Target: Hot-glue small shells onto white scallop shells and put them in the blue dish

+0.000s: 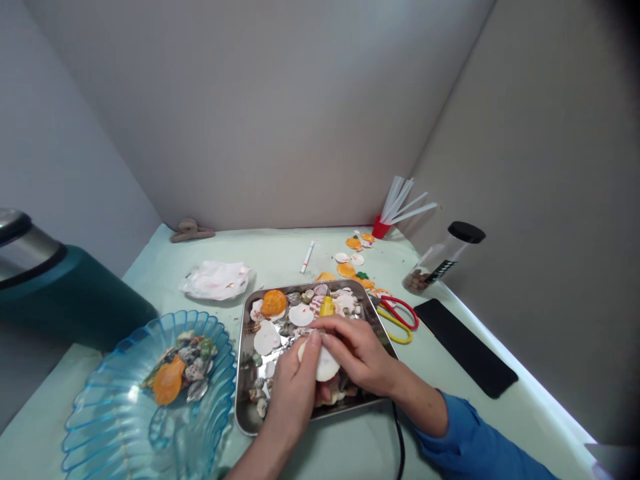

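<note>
Left hand (294, 373) and right hand (364, 353) held 1 white shell (328, 367) above tray (241, 363). Handling step, seemingly; next move wanted steady grip.

I count two hands (361, 352), one tray (241, 360), one bowl (95, 400), one jar (436, 260) (shells (267, 339) defy counting).

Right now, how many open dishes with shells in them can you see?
2: the blue bowl on the left, and the metal tray under the left hand and right hand. No others show.
</note>
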Tool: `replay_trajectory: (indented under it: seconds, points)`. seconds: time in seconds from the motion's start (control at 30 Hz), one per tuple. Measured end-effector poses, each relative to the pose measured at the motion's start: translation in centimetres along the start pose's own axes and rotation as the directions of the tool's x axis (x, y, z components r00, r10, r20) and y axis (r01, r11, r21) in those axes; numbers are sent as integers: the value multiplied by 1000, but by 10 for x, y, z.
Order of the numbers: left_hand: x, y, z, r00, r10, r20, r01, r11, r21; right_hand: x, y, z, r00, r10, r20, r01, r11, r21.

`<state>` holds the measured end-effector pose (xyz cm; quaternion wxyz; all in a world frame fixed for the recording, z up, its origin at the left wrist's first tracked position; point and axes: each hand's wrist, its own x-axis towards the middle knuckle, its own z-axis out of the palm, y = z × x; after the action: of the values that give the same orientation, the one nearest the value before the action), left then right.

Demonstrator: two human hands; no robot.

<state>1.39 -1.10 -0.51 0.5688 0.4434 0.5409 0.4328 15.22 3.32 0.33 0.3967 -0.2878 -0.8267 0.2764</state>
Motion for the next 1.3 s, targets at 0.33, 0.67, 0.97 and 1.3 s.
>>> replay_trajectory:
  seconds: [0.33,0.67,0.97,1.3]
  points:
    - [1,-3,-1,1000,12,-11,-12,999,49,1,-1,-1,1000,0,5,0,1000,-13]
    - [0,0,-1,1000,7,-22,-6,997,79,-2,-2,-1,1000,9,0,-9,1000,5]
    - [-2,2,0,1000,16,-23,-15,998,56,-1,-1,0,1000,25,-3,-25,1000,-14]
    - [-2,3,2,1000,-3,-21,4,1000,18,0,-2,-1,1000,25,4,-25,999,-22]
